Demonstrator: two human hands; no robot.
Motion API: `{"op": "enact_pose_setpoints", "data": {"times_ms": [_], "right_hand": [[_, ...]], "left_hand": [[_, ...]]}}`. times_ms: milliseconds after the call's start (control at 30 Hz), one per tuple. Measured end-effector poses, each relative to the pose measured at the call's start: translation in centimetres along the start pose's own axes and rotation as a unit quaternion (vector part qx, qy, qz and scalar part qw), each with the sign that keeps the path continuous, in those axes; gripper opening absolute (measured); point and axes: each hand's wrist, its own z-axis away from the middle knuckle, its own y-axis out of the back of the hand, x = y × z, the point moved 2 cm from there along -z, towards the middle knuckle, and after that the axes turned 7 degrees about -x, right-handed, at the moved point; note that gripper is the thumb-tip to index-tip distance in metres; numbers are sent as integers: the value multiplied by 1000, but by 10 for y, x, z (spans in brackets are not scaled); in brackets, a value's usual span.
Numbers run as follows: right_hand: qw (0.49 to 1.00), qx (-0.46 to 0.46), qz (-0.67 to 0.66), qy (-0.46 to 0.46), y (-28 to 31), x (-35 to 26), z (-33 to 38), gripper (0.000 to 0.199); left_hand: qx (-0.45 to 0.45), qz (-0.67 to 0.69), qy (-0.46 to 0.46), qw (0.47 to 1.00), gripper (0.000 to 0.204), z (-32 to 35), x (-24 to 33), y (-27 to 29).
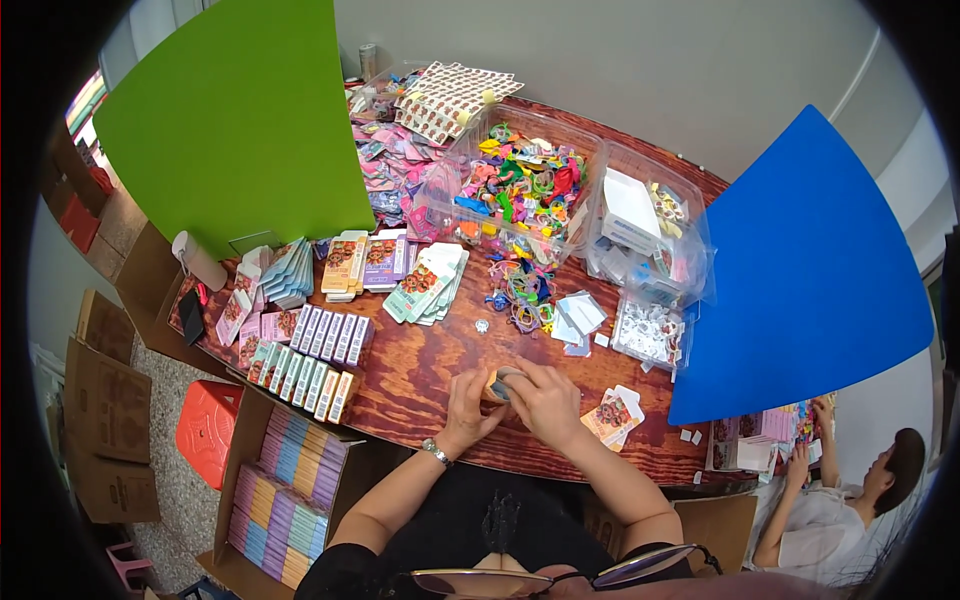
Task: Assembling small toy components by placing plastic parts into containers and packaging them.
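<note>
At the near edge of the wooden table, my left hand [463,408] is closed around a small orange carton [491,388]. The carton's top looks open, with something greyish inside that I cannot make out. My right hand [545,405] grips the carton's other side, its fingers bent at the opening. To the right of that hand lie a few flat orange and white cartons [612,420]. Beyond my hands sits a small round white piece [482,326]. Farther off are a heap of colourful hair ties [522,295] and some loose white cards [580,315].
A green panel [240,130] and a blue panel [810,280] flank the table. Clear plastic bins [590,235] stand at the back. Rows of filled cartons [310,365] line the left, above a cardboard box [245,450] of packed cartons. A co-worker [830,520] sits at right.
</note>
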Motion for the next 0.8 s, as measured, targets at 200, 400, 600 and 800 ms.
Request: {"op": "enact_pose_setpoints", "data": {"times_ms": [200,400,600,800], "right_hand": [[995,50,-70,50,-16,12,9,38],[994,47,-65,80,-21,18,16,43],[966,142,-214,28,-39,23,30,42],[988,131,-54,53,-29,16,27,37]], "left_hand": [[8,40,58,997,99,8,-1,-4],[-4,67,92,993,102,12,-4,-6],[-4,93,122,988,105,14,-3,-9],[3,43,65,997,101,15,-6,-5]]}}
